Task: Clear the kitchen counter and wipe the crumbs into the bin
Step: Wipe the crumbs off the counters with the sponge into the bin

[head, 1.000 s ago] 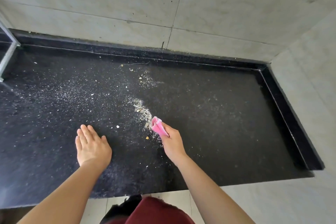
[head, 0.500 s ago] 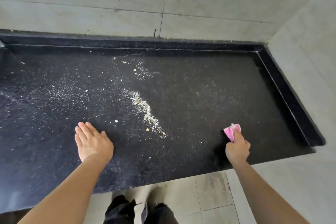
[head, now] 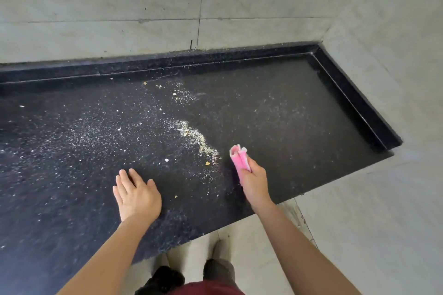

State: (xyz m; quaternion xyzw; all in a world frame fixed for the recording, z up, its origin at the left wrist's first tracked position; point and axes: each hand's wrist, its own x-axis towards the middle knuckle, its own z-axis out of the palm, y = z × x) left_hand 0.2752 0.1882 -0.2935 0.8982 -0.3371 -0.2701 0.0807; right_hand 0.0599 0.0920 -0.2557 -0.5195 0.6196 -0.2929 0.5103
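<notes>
At the near edge of the view, two bare forearms reach forward over the front lip of the dark speckled bench (head: 311,127), above a pale tiled floor (head: 251,242) and the person's dark trouser legs. The left arm runs up from the lower left and ends in the left hand (head: 136,195), which lies palm down and flat on the bench, fingers spread slightly and pointing away, gripping nothing. The right arm comes in from the lower right at a steeper slant. The right hand (head: 255,181) is closed in a fist around a folded pink cloth (head: 238,159), knuckles turned to the right, with the cloth's free end sticking out past the thumb and pointing to the far side. The cloth's lower edge is down at the bench surface, though actual contact cannot be told.

Just left of the cloth, a curved ridge of pale crumbs (head: 199,137) runs diagonally away to the far left. A few larger bits lie between the two hands. Finer white specks are scattered widely across the left half of the bench, and a thinner dusting lies on the far right. A smaller patch of crumbs sits near the raised black rim (head: 215,57) at the back, which meets the grey tiled wall (head: 143,7).
</notes>
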